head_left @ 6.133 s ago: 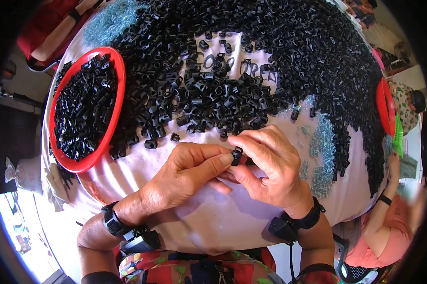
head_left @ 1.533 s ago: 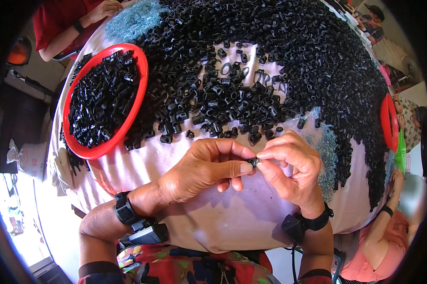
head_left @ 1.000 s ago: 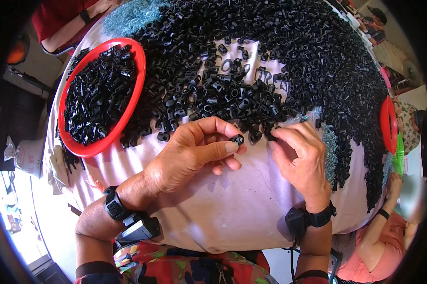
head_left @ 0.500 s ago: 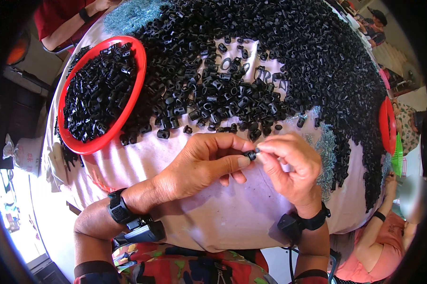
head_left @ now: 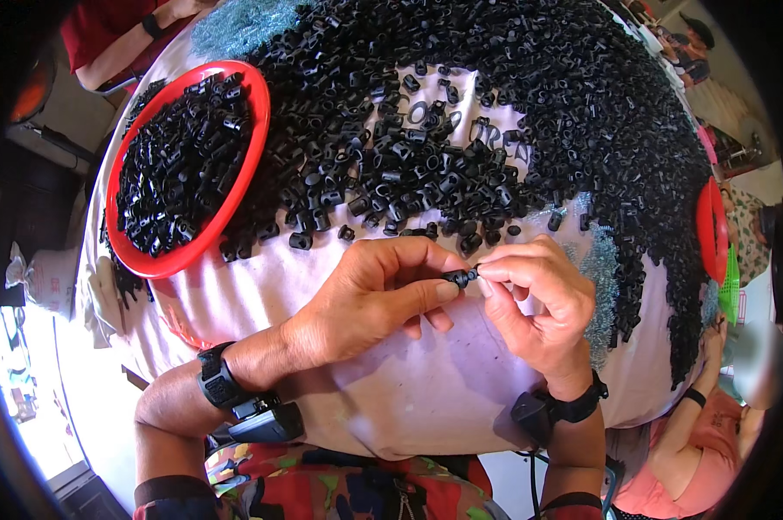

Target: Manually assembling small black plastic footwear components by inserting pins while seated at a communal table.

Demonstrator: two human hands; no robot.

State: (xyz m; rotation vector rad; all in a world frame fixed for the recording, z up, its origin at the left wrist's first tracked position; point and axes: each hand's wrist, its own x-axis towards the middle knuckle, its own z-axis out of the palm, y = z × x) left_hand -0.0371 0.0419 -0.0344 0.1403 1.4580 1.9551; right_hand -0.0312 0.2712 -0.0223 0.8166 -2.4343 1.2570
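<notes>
My left hand (head_left: 361, 299) is closed, with a small black plastic cord lock (head_left: 456, 279) pinched between thumb and index finger. Facing it, my right hand (head_left: 539, 303) pinches a smaller dark piece (head_left: 473, 273) by its end, in line with the cord lock. The two pieces meet or nearly meet; a thin greyish bit, perhaps a spring, shows between them. Both hands are just above the pale cloth (head_left: 391, 390), in front of a heap of loose black cord-lock parts (head_left: 443, 178).
A red basin (head_left: 260, 156) full of black parts stands at the left. Teal-grey piles of tiny springs (head_left: 240, 30) lie at far left and right (head_left: 601, 295). Another red basin (head_left: 711, 230) is at the right edge. Co-workers sit around the table, one in a coral top (head_left: 704, 451).
My right fingertips have drawn slightly right, so more of the dark piece shows between my hands. My left hand keeps its pinch on the cord lock.
</notes>
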